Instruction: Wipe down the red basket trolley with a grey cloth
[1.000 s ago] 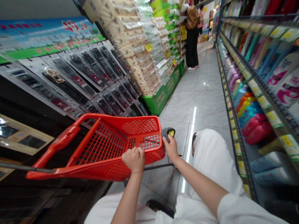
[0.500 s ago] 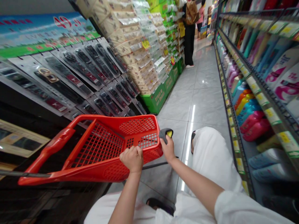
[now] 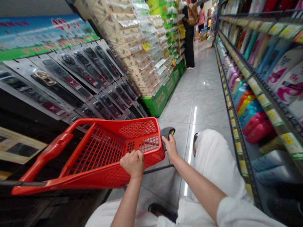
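A red plastic shopping cart point(image 3: 94, 182) with a perforated basket stands tilted in view at the left and middle, its handle toward the left. My left hand point(image 3: 133, 162) is closed over the near rim of its basket. At the narrow end of the cart, my right hand point(image 3: 170, 147) pinches a grey cloth point(image 3: 166, 134) with a yellow patch on it. The cloth lies against the cart's end wall. Part of it is hidden behind my fingers. Inside, the visible part of the basket shows only its grid.
Shelves of bottles point(image 3: 255, 126) run along the right. On the left hang packaged belts point(image 3: 71, 82); beyond them rise stacked cartons point(image 3: 132, 53) on a green base point(image 3: 156, 102). A person with a brown backpack point(image 3: 193, 14) stands farther down the tiled aisle point(image 3: 180, 104).
The cart has shifted slightly left and down in view, with my left hand still on its rim. The grey cloth has changed shape, folding flatter around my right fingers.
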Action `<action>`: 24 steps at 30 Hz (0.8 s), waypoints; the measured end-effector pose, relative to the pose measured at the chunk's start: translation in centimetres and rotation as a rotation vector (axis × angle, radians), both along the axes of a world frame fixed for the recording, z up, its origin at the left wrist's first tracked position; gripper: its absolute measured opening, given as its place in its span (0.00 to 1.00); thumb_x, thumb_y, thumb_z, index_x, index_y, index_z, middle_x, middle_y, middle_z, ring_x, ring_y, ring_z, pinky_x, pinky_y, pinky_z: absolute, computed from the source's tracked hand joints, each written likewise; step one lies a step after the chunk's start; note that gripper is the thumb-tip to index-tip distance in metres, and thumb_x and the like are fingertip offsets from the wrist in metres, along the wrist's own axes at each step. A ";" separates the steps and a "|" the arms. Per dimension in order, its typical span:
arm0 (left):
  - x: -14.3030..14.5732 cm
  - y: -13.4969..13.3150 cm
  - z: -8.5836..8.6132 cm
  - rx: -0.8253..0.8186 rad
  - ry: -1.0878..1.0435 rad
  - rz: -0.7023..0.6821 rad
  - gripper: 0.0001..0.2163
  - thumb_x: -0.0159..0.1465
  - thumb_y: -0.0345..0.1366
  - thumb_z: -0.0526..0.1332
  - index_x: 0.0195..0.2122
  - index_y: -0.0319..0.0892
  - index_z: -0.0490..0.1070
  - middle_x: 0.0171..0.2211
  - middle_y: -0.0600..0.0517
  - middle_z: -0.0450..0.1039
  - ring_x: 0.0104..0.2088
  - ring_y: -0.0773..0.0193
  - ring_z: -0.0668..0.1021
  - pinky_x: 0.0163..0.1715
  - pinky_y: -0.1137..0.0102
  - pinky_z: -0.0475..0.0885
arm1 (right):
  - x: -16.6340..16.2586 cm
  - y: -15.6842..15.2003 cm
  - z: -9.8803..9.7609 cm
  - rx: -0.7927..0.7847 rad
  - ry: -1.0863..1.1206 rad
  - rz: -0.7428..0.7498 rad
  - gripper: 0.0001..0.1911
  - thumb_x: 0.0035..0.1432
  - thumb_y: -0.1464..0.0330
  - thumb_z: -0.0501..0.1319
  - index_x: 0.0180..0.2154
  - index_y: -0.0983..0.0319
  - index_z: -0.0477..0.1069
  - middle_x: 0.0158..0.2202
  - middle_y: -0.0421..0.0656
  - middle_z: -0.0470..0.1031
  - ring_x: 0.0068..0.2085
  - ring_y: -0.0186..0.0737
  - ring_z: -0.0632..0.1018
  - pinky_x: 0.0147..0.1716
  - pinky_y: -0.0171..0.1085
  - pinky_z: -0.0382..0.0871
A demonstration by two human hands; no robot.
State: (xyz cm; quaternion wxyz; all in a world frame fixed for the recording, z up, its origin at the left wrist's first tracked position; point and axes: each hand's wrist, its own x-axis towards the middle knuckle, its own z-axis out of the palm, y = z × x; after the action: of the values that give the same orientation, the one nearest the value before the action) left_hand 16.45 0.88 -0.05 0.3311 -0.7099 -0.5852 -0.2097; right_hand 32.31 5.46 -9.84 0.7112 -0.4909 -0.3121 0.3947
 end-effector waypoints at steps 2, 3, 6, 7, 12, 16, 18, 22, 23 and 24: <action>0.0 0.0 0.0 -0.009 -0.001 0.007 0.17 0.64 0.35 0.53 0.18 0.43 0.66 0.18 0.50 0.69 0.25 0.61 0.66 0.29 0.64 0.49 | -0.3 -0.4 -0.4 -0.047 0.110 0.034 0.21 0.55 0.58 0.58 0.48 0.61 0.70 0.46 0.46 0.78 0.45 0.44 0.78 0.47 0.41 0.71; 0.0 0.0 0.0 -0.018 -0.002 0.011 0.17 0.64 0.35 0.53 0.18 0.43 0.66 0.18 0.50 0.69 0.25 0.61 0.66 0.29 0.64 0.48 | -0.6 -1.0 -0.9 -0.082 0.162 0.048 0.22 0.54 0.57 0.59 0.48 0.60 0.70 0.47 0.46 0.78 0.47 0.44 0.78 0.48 0.42 0.71; 0.0 0.0 0.1 -0.040 -0.015 0.009 0.17 0.64 0.35 0.52 0.18 0.43 0.66 0.18 0.50 0.69 0.25 0.61 0.65 0.29 0.64 0.48 | -1.4 -2.8 -2.6 -0.175 0.260 0.064 0.24 0.52 0.57 0.62 0.49 0.60 0.69 0.47 0.47 0.78 0.47 0.46 0.78 0.49 0.46 0.71; 0.1 -0.1 0.1 -0.044 -0.025 0.004 0.17 0.64 0.35 0.53 0.18 0.43 0.66 0.18 0.50 0.69 0.25 0.61 0.65 0.29 0.64 0.48 | -1.6 -3.2 -2.8 -0.191 0.274 0.060 0.23 0.51 0.57 0.62 0.48 0.60 0.70 0.47 0.48 0.79 0.47 0.47 0.78 0.49 0.46 0.71; 0.5 0.0 0.4 -0.068 -0.065 0.016 0.17 0.64 0.35 0.53 0.17 0.43 0.67 0.18 0.50 0.67 0.25 0.61 0.65 0.29 0.65 0.47 | -1.1 -3.0 -0.3 -0.051 0.228 0.082 0.20 0.55 0.57 0.59 0.48 0.58 0.70 0.50 0.45 0.77 0.50 0.44 0.77 0.52 0.45 0.69; 0.8 -0.1 0.5 -0.074 -0.049 0.042 0.18 0.65 0.35 0.53 0.17 0.42 0.67 0.18 0.50 0.67 0.25 0.61 0.65 0.29 0.65 0.47 | -1.8 -4.2 -1.1 -0.116 0.126 0.019 0.24 0.54 0.56 0.58 0.50 0.61 0.69 0.51 0.49 0.75 0.53 0.47 0.75 0.55 0.47 0.66; 0.9 -0.3 0.5 -0.070 -0.045 0.046 0.18 0.65 0.36 0.53 0.18 0.42 0.67 0.18 0.50 0.67 0.25 0.61 0.65 0.29 0.65 0.47 | -3.1 -5.7 -2.4 -0.249 0.101 -0.038 0.24 0.54 0.56 0.57 0.48 0.63 0.69 0.49 0.52 0.76 0.52 0.50 0.75 0.56 0.48 0.65; 1.6 -0.9 0.5 -0.072 -0.036 0.067 0.18 0.66 0.37 0.53 0.19 0.42 0.68 0.19 0.49 0.69 0.26 0.60 0.67 0.29 0.64 0.49 | -4.7 -7.2 -3.0 -0.278 0.102 -0.072 0.24 0.58 0.55 0.54 0.52 0.61 0.66 0.53 0.51 0.73 0.53 0.47 0.75 0.55 0.45 0.66; 2.1 -1.0 0.6 -0.084 -0.039 0.069 0.18 0.67 0.37 0.52 0.19 0.42 0.68 0.20 0.49 0.70 0.26 0.60 0.67 0.29 0.64 0.49 | -4.6 -7.0 -2.8 -0.246 0.108 -0.086 0.24 0.58 0.56 0.54 0.53 0.60 0.65 0.54 0.50 0.73 0.53 0.46 0.74 0.55 0.44 0.66; 2.6 -1.1 0.7 -0.103 -0.044 0.068 0.18 0.67 0.37 0.52 0.20 0.42 0.69 0.20 0.49 0.71 0.27 0.59 0.68 0.30 0.64 0.50 | -4.3 -6.6 -2.6 -0.213 0.110 -0.103 0.25 0.58 0.56 0.53 0.54 0.60 0.64 0.54 0.50 0.72 0.54 0.46 0.74 0.55 0.44 0.65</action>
State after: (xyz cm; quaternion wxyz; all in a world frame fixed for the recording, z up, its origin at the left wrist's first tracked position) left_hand 19.06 -0.23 0.67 0.2883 -0.7008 -0.6262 -0.1836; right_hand 28.04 -1.14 -12.49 0.6905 -0.5567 -0.2034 0.4147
